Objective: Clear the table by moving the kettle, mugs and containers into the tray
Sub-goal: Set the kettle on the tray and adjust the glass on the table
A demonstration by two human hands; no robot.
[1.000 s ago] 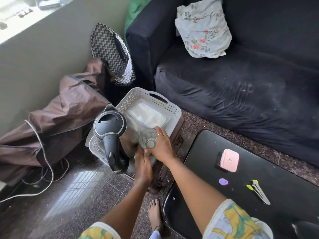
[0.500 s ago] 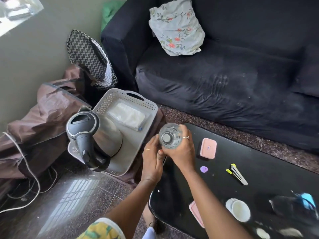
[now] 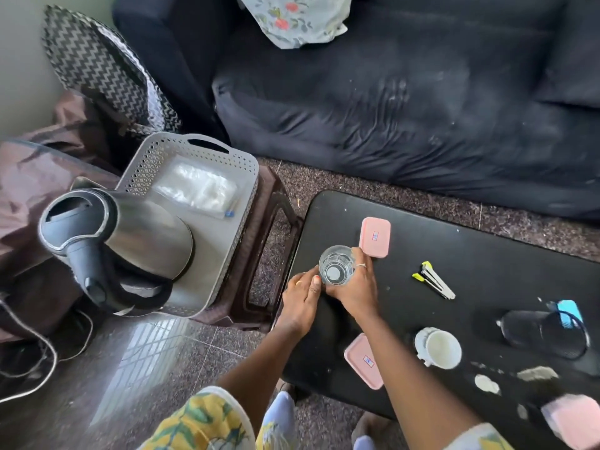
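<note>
A clear glass [image 3: 336,265] is held upright over the left end of the black table [image 3: 487,271]. My right hand [image 3: 355,289] grips it from the right. My left hand [image 3: 300,302] touches its left side with thumb and fingers. The grey perforated tray [image 3: 224,241] sits on a brown stool to the left; a steel kettle [image 3: 130,241] with a grey lid and a clear lidded container [image 3: 198,190] stand inside it. On the table lie two pink-lidded containers [image 3: 375,237] [image 3: 365,360], a white mug [image 3: 438,347] and a black mug [image 3: 545,329].
A dark sofa [image 3: 406,102] with a floral cushion [image 3: 295,17] runs behind the table. A yellow-tipped clip [image 3: 433,280] lies mid-table. Another pink item [image 3: 574,418] sits at the table's right front corner. A cable [image 3: 39,358] and brown cover lie on the floor left.
The glass went from inside the tray, beside the kettle, rightward to over the table's left end, both hands moving with it. The view swung right, revealing mugs and another pink container.
</note>
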